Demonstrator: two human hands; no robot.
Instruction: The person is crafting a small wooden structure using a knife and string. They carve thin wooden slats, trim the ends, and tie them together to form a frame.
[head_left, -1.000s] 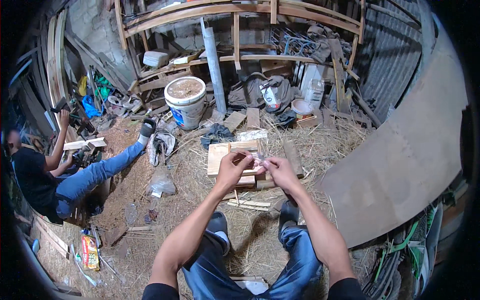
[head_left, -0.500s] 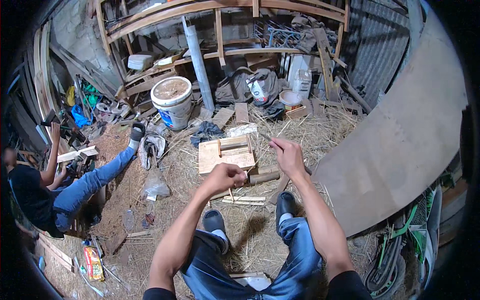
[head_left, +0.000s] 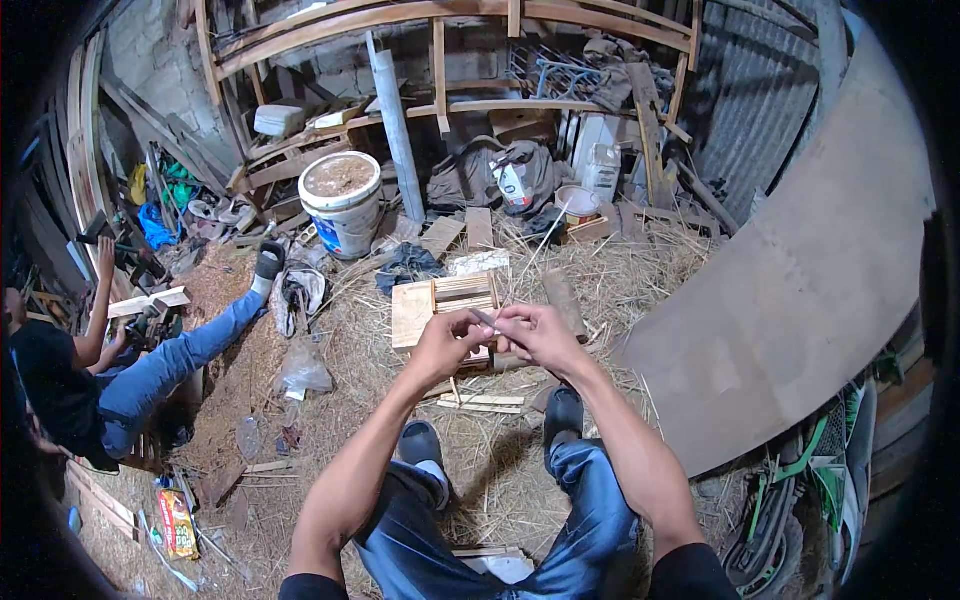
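My left hand (head_left: 447, 343) and my right hand (head_left: 538, 337) meet in front of me, fingers pinched. Between their fingertips is a small thin grey strip (head_left: 484, 318); its exact kind is too small to make out. A thin pale stick (head_left: 541, 246) slants upward beyond my right hand, and whether I hold it cannot be told. Just past my hands, a flat wooden board (head_left: 411, 312) lies on the straw with a slatted wooden piece (head_left: 465, 289) on it. My hands hide part of the board's near right side.
Short wooden strips (head_left: 480, 403) lie by my feet. A round timber piece (head_left: 565, 302) rests right of the board. Behind stand a white bucket (head_left: 341, 180) and a grey post (head_left: 399, 135). A large brown sheet (head_left: 780, 270) leans at right. Another person (head_left: 60, 370) sits at left, holding a hammer.
My hands have come together from apart, the right moving left and down, the left slightly right and up. The thin strip from my right hand is now between both hands.
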